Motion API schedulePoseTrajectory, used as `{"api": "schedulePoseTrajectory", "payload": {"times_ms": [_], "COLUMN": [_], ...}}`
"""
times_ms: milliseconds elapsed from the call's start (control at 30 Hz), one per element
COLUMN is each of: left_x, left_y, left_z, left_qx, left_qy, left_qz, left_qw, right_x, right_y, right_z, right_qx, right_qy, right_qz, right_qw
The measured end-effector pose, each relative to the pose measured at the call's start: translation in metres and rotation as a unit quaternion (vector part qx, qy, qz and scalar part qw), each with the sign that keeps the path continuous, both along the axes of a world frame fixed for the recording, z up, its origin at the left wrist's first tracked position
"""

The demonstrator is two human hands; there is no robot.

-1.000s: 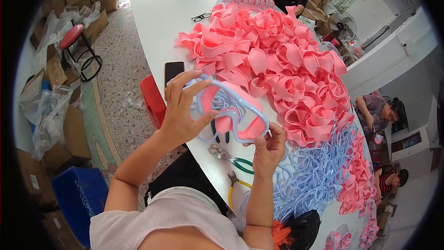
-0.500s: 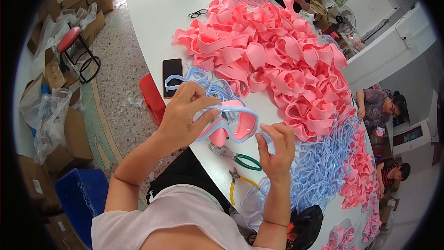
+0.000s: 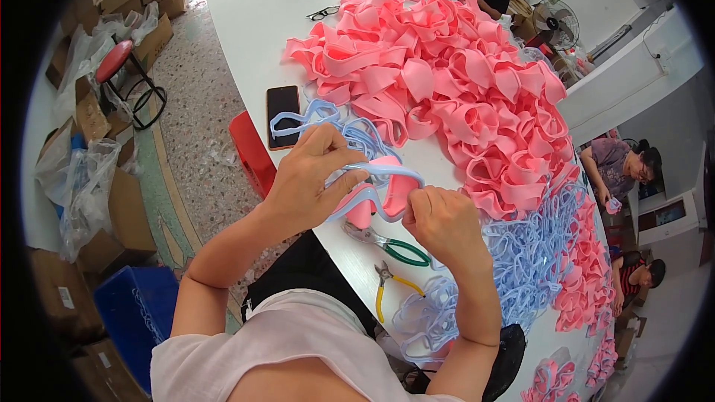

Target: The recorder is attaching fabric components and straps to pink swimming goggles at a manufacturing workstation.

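Over the near table edge I hold a diving mask (image 3: 399, 195) with a pink skirt and a light-blue frame around it. My left hand (image 3: 313, 177) pinches the frame's top left part between thumb and fingers. At the mask's right side, my right hand (image 3: 447, 225) is closed, knuckles up, gripping the rim. Its fingertips are hidden. Below the mask lie green-handled pliers (image 3: 406, 251) and yellow-handled cutters (image 3: 383, 283). Loose light-blue frames (image 3: 361, 132) lie just beyond my left hand, and a larger tangle of blue frames (image 3: 532, 249) spreads right of my right hand.
A big heap of pink skirts (image 3: 447, 82) covers the middle of the white table (image 3: 238, 30). A phone (image 3: 282, 100) and eyeglasses (image 3: 322, 13) lie on its left side. Co-workers sit at the far end and right. Left stand a red stool (image 3: 114, 61), cartons and a blue bin (image 3: 134, 313).
My right hand has moved in from just off the mask's right side and closed on its rim. My left hand keeps its hold. The view has shifted slightly.
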State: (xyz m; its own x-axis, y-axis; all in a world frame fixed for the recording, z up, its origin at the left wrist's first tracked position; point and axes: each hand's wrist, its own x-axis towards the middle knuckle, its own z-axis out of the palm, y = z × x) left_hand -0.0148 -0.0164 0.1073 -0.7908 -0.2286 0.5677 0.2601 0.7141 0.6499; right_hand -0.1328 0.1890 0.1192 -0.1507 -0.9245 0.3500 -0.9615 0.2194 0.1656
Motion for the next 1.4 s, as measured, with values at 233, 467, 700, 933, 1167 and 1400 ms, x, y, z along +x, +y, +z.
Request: {"api": "schedulePoseTrajectory", "payload": {"times_ms": [233, 467, 700, 933, 1167, 1400], "left_x": [0.001, -0.012, -0.024, -0.007, -0.009, -0.013], "left_y": [-0.006, -0.016, -0.009, 0.029, 0.029, 0.025], "left_z": [-0.001, 0.002, 0.009, -0.028, -0.036, -0.036], "left_qx": [0.014, 0.048, -0.146, -0.127, -0.175, -0.225], "left_qy": [-0.010, -0.056, 0.073, 0.132, 0.184, 0.168], "left_qz": [0.005, -0.091, 0.047, 0.157, 0.187, 0.203], "left_qw": [1.000, 0.993, 0.985, 0.971, 0.949, 0.938], "right_x": [-0.014, -0.020, -0.006, 0.017, 0.026, 0.031], "right_y": [0.005, 0.000, -0.005, -0.019, -0.028, -0.028], "right_z": [0.005, 0.014, 0.001, -0.017, -0.022, -0.020], "right_qx": [-0.060, -0.080, -0.175, -0.349, -0.365, -0.340], "right_qy": [-0.170, -0.475, -0.538, -0.446, -0.376, -0.306], "right_qz": [0.086, -0.005, -0.064, -0.110, -0.096, -0.074], "right_qw": [0.980, 0.876, 0.822, 0.817, 0.846, 0.886]}}
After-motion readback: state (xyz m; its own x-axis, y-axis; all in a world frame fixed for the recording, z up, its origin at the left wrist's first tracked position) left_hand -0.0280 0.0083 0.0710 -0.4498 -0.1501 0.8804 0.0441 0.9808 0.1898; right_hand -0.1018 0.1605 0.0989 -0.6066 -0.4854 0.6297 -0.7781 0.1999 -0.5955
